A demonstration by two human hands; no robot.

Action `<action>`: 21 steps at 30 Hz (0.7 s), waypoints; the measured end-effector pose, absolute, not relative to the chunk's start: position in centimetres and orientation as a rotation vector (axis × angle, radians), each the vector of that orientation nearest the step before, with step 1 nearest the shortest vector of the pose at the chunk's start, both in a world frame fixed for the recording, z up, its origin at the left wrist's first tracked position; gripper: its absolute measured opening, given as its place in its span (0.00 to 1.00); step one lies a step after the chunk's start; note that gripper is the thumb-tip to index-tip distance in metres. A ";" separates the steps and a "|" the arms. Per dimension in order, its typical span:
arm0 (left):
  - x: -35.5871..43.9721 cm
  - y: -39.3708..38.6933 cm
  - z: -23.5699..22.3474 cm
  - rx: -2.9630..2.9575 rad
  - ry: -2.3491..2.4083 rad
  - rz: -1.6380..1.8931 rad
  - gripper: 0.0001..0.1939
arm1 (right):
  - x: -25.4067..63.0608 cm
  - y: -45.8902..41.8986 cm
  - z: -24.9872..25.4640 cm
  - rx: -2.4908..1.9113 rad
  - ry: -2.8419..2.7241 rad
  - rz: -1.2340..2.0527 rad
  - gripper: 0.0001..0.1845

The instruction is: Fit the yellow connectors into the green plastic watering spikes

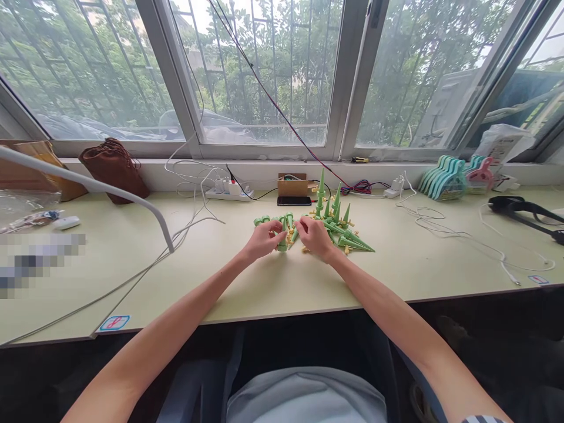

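My left hand (263,239) is closed around a green plant watering spike (282,244), its point upward and its wide end near the table. Just to the right, my right hand (315,238) has its fingers curled together; what they hold, if anything, is hidden. Small yellow valves (291,236) lie between the two hands. Beyond my left hand are several green caps or wide ends (261,220). A pile of green spikes (348,239) with yellow valves spreads to the right of my right hand, some standing, others lying flat.
Behind the hands, a phone (294,201) lies before a small cardboard box (291,185). A power strip (230,191) and loose white cables (458,229) are on the table (238,294). A brown pouch (115,170) stands left; teal hangers (443,177) and black headphones (524,211) are right.
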State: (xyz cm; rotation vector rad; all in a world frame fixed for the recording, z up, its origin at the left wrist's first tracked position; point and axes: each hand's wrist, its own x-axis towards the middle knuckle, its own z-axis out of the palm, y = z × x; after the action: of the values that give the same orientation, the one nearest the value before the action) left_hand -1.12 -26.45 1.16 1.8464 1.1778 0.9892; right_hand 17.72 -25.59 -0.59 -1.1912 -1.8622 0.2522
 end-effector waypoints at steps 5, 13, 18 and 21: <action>-1.3 -26.5 1.2 2.014 1.215 0.969 0.11 | 18.1 -25.5 -0.4 -1.270 -1.866 0.218 0.12; -1.4 -26.5 1.5 2.246 1.307 1.017 0.06 | 18.2 -25.4 -0.5 -1.297 -1.941 0.235 0.09; -1.4 -26.6 1.4 2.234 1.327 0.970 0.03 | 18.3 -25.3 -0.6 -1.283 -1.975 0.221 0.09; -1.4 -26.5 1.2 2.223 1.344 0.939 0.04 | 18.3 -25.4 -0.5 -1.270 -2.021 0.201 0.11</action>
State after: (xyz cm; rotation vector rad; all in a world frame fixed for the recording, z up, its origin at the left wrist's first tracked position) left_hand -1.44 -26.52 1.24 2.2230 1.3440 0.9393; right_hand 18.33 -25.36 -0.54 -1.2702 -2.0213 0.2013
